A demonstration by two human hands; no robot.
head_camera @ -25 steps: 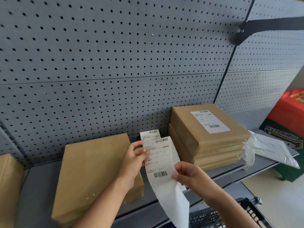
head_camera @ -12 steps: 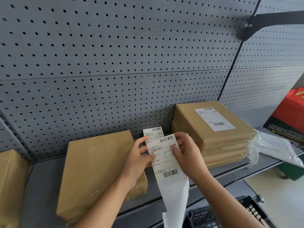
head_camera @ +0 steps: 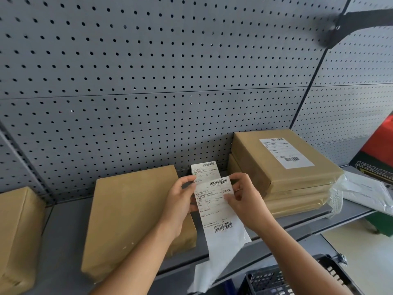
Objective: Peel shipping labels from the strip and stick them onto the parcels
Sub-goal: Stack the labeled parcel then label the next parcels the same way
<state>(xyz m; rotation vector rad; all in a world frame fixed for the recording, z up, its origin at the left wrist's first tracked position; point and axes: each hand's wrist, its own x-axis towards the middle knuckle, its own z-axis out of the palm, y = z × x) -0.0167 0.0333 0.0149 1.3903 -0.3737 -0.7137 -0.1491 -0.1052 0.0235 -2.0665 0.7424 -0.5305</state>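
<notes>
I hold a white label strip upright over the grey shelf. My left hand pinches its left edge near the top. My right hand pinches the top right corner of the front label. A second label shows behind, and bare backing hangs down below the shelf edge. A plain brown parcel without a label lies just left of my hands. A stack of brown parcels stands to the right, its top one bearing a label.
A perforated grey back panel rises behind the shelf. Another brown parcel sits at the far left. A clear plastic mailer lies at the shelf's right end. A black crate is below, and a red and green box at far right.
My right hand rose from the lower right edge of the strip to the top right corner of the front label. The left hand kept its pinch. The view shifted a little.
</notes>
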